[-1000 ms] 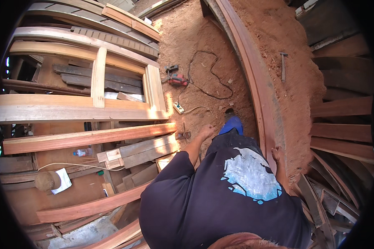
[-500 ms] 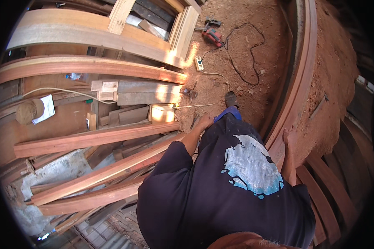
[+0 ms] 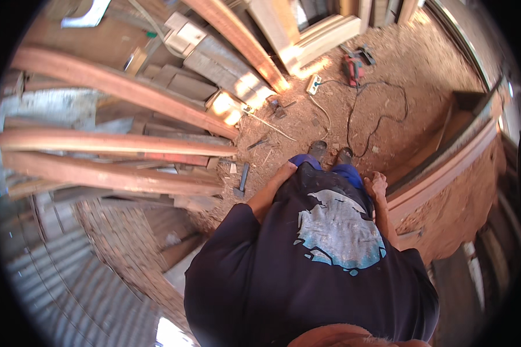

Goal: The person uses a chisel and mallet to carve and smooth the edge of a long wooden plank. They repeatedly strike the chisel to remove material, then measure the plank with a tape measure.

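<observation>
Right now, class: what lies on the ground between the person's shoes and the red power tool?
In the head view, a looping black cord on sawdust-strewn dirt lies between the shoes and the red power tool.

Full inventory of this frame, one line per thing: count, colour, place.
long planks: several, reddish-brown, stacked across the left half
short offcuts: several, grey and pale, among the planks at upper centre
curved timber beam: one, reddish, along the right side
power tool: one, red and black, on the ground at top centre
power strip: one, white, on the ground left of the power tool
cable: one, black, looping over the ground
hammer: one, dark, on the ground by the plank ends
corrugated sheet: one, grey, lower left
dirt ground: reddish-brown, upper right
shoes: two, dark, centre
left hand: empty, at the hip
right hand: empty, beside the beam
</observation>
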Motion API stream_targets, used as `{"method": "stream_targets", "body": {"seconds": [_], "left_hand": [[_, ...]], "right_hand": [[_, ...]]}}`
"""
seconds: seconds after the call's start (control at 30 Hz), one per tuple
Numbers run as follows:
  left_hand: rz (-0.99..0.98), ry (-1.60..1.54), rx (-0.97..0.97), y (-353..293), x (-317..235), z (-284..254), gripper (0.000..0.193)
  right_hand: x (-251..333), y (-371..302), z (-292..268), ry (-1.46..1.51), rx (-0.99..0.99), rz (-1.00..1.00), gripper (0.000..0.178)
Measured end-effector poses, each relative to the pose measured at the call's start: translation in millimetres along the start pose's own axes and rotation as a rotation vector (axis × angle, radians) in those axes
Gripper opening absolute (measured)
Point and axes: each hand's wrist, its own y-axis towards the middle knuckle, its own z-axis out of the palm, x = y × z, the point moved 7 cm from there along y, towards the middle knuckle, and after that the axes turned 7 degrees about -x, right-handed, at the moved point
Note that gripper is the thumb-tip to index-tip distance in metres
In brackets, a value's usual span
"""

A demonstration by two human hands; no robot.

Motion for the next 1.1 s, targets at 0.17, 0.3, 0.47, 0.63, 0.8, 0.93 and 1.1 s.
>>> {"method": "stream_targets", "body": {"seconds": [0.17, 0.3, 0.47, 0.63, 0.8, 0.93, 1.1], "left_hand": [[-0.002, -0.255, -0.226, -28.7, 28.3, 24.9, 0.038], [-0.328, -0.353, -0.369, -101.5, 28.9, 47.5, 0.039], [-0.495, -0.275, -0.679, -148.3, 71.7, 110.9, 0.046], [-0.690, -0.378, -0.645, -200.0, 119.1, 157.5, 0.050], [-0.715, -0.552, -0.672, -237.8, 124.8, 107.3, 0.050], [-0.784, -0.596, -0.850, -270.1, 148.0, 64.2, 0.047], [-0.738, -0.838, -1.127, -305.2, 204.1, 50.4, 0.046]], "right_hand": [[26.8, 111.2, -15.0, -0.129, 0.108, -0.354, 0.056], [76.1, 180.6, -47.0, -0.132, 0.001, -0.604, 0.051], [132.7, 203.4, -35.5, -0.216, 0.153, -0.709, 0.052], [208.2, 148.5, 28.8, -0.293, 0.308, -0.804, 0.048], [274.9, 86.2, 136.1, -0.383, 0.690, -0.999, 0.031], [321.8, 41.5, 184.6, -0.308, 0.754, -1.057, 0.030], [384.6, 6.2, 220.7, -0.409, 0.659, -1.151, 0.031]]}}
